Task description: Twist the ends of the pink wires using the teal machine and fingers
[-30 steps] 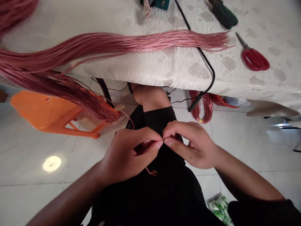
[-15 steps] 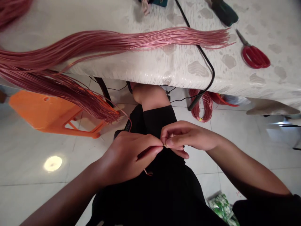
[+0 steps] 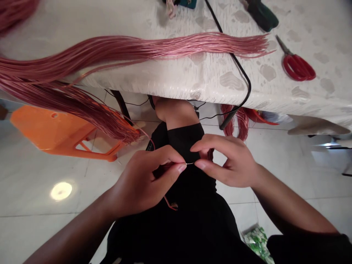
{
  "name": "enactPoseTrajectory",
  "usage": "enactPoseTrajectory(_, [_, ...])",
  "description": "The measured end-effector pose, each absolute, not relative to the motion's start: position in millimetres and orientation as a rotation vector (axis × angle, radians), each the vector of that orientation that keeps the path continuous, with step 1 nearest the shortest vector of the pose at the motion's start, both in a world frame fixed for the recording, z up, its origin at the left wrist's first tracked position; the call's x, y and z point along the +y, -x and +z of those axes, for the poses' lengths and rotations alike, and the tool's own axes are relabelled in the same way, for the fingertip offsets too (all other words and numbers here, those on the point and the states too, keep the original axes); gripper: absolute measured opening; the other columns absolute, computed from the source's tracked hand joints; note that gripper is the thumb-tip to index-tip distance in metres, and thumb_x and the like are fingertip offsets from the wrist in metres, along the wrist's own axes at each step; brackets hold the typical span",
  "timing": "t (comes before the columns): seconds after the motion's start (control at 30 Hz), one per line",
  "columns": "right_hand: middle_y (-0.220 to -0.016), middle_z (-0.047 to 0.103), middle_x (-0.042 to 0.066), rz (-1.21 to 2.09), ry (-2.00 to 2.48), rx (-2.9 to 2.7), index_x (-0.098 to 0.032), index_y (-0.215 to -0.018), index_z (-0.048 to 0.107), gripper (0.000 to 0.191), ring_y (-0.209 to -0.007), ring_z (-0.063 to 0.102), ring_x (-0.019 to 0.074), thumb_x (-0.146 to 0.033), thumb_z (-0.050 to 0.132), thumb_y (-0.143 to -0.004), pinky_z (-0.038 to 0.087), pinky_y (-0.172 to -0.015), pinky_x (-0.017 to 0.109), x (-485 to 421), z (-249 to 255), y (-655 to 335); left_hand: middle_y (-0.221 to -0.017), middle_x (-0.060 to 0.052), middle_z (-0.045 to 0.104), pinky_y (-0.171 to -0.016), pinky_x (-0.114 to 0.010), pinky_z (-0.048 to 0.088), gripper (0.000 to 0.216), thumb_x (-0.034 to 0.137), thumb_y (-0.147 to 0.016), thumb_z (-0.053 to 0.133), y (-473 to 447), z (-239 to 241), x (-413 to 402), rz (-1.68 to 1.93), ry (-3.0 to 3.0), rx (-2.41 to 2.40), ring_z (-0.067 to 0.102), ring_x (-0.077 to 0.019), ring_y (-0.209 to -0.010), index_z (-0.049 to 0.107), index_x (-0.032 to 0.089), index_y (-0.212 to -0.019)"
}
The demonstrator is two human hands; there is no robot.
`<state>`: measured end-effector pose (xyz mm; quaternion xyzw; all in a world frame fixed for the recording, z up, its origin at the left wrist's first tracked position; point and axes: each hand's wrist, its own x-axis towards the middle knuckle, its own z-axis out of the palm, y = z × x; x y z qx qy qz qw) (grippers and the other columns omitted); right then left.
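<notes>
My left hand [image 3: 148, 181] is closed in a pinch on a thin pink wire [image 3: 150, 141] over my lap. The wire's bare metal tip [image 3: 189, 163] sticks out to the right between my two hands. My right hand [image 3: 228, 161] pinches that tip with thumb and forefinger, the other fingers curled. A short loose end of the wire [image 3: 170, 205] hangs below my left hand. The wire runs up left toward a thick bundle of pink wires [image 3: 154, 47] lying across the table [image 3: 192, 77] and drooping off its left side.
Red-handled scissors [image 3: 297, 66] lie on the table at the right, a dark green tool [image 3: 261, 16] beyond them. A black cable [image 3: 242, 73] drops over the table edge. An orange plastic stool [image 3: 57, 132] stands at the left. A coil of pink wire [image 3: 236, 123] lies under the table.
My right hand has turned and opened its outer fingers a little while still pinching the wire tip. A bit more bare tip shows between the hands. My left hand has stayed in place.
</notes>
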<state>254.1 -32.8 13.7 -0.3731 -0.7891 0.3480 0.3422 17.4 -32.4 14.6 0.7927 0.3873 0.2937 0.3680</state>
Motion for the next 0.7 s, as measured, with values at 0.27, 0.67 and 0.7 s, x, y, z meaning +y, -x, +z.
enactPoseTrajectory(0.27, [-0.078,0.068,0.000,0.313,0.809,-2.248,-0.019,-0.104,0.064,0.010,-0.063,0.057,0.0131,-0.014,0.065,-0.095,0.044,-0.057,0.029,-38,8,-242,-0.067,0.007,0.066,-0.051,-0.018,0.044,0.015,0.010,-0.091,0.061,-22,19,-29,0.798,-1.914,1.004,0.057,-0.0067,-0.055,0.067,0.022,-0.083])
enactPoseTrajectory(0.67, [-0.054,0.055,-0.007,1.747,1.051,-1.596,-0.016,-0.084,0.063,0.010,-0.045,0.051,0.0070,-0.020,0.063,-0.094,0.039,-0.044,0.017,-33,16,-241,-0.059,0.008,0.057,-0.050,-0.022,0.035,0.013,0.008,-0.091,0.063,-22,5,-32,0.845,-2.222,0.818,0.045,-0.0058,-0.049,0.063,0.017,-0.082])
enactPoseTrajectory(0.7, [-0.050,0.054,-0.008,1.966,1.039,-1.441,-0.016,-0.085,0.063,0.012,-0.040,0.050,0.0074,-0.023,0.064,-0.094,0.038,-0.041,0.016,-32,14,-242,-0.059,0.007,0.056,-0.051,-0.023,0.035,0.014,0.006,-0.090,0.062,-22,4,-31,0.862,-2.258,0.767,0.044,-0.0066,-0.051,0.062,0.017,-0.081])
